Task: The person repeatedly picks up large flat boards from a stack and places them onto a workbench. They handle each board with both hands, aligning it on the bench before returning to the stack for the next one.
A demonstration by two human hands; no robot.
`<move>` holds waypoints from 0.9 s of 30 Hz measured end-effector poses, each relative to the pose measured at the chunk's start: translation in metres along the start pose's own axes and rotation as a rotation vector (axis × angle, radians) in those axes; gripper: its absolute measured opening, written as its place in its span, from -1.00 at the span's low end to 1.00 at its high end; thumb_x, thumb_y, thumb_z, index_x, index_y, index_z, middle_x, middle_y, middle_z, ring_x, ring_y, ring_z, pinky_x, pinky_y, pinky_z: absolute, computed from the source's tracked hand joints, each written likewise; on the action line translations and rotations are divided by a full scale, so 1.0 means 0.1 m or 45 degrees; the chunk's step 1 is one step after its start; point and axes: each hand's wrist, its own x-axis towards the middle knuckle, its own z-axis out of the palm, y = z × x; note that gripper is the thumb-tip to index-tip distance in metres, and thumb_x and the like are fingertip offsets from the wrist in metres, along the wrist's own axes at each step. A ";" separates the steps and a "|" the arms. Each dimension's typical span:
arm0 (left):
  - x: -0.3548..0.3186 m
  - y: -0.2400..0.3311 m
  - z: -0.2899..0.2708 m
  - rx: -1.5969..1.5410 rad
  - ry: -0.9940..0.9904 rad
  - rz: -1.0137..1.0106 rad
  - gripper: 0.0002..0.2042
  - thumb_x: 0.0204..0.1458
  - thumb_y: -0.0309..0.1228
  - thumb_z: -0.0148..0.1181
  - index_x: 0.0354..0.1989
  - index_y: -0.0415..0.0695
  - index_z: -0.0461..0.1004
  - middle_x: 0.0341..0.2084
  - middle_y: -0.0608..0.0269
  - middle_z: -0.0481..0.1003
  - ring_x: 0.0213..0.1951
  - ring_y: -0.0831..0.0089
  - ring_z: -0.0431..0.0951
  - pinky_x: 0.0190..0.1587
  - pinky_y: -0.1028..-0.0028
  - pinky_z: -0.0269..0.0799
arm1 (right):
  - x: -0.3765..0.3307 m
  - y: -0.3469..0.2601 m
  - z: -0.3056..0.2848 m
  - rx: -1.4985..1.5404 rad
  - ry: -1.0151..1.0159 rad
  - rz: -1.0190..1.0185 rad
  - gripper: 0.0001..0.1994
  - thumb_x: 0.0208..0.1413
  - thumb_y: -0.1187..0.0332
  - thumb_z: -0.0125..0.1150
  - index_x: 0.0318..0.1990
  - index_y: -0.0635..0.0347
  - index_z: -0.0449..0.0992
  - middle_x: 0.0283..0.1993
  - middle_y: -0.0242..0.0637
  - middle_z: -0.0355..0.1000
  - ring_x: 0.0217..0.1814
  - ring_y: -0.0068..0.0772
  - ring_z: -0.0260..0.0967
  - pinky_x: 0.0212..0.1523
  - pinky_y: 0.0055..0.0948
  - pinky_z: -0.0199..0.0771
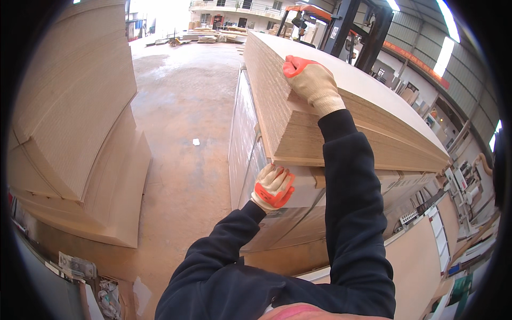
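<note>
Now: grip on top board (341,80) of stack | right hand (314,85) curled over its edge | left hand (273,188) fingers closed at stack corner below | next, likely: even lift, both hands.

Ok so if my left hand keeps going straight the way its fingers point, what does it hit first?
The left hand points up under the near end of the stack of brown boards. It would likely meet the underside of that stack's bottom board first, though depth is hard to judge.

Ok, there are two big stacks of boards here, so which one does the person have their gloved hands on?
The right-hand stack: the right hand grips its upper boards and the left hand presses its lower corner. The left stack stands untouched across the floor.
</note>
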 end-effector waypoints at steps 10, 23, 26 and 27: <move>-0.08 -0.03 0.03 0.034 -0.055 0.031 -0.63 -0.05 -0.26 0.42 -0.06 -0.13 0.67 -0.07 0.10 0.65 0.03 0.11 0.61 0.22 -0.04 0.51 | -1.09 0.64 -0.73 -0.272 0.169 -0.259 -0.61 0.44 0.06 0.13 0.16 0.09 0.68 0.04 -0.11 0.70 0.07 0.02 0.66 0.11 -0.25 0.64; 1.49 1.36 -0.13 -0.324 -0.037 0.161 -0.21 0.04 -0.09 0.54 0.36 -0.35 0.46 0.32 -0.13 0.50 0.36 -0.14 0.47 0.42 -0.05 0.35 | -4.66 1.65 -3.96 -0.625 -0.004 0.333 -0.36 0.11 0.33 0.40 0.40 0.12 0.51 0.17 0.08 0.60 0.19 0.15 0.55 0.23 -0.09 0.52; 2.69 2.14 0.28 -0.257 -0.092 0.579 -0.19 0.01 -0.05 0.48 0.40 -0.25 0.41 0.32 -0.09 0.49 0.37 -0.10 0.44 0.45 -0.02 0.32 | -5.08 2.18 -4.12 -0.966 -0.017 0.370 -0.46 0.10 0.28 0.41 0.30 0.02 0.59 0.23 -0.09 0.60 0.17 0.01 0.55 0.24 -0.14 0.51; 2.97 2.42 0.45 -0.211 -0.167 0.645 -0.27 0.05 -0.07 0.47 0.37 -0.17 0.45 0.31 -0.04 0.51 0.32 0.01 0.51 0.43 0.05 0.36 | -5.26 2.37 -4.22 -0.961 0.060 0.307 -0.48 0.11 0.26 0.42 0.28 -0.02 0.60 0.24 -0.16 0.61 0.18 -0.03 0.55 0.24 -0.16 0.51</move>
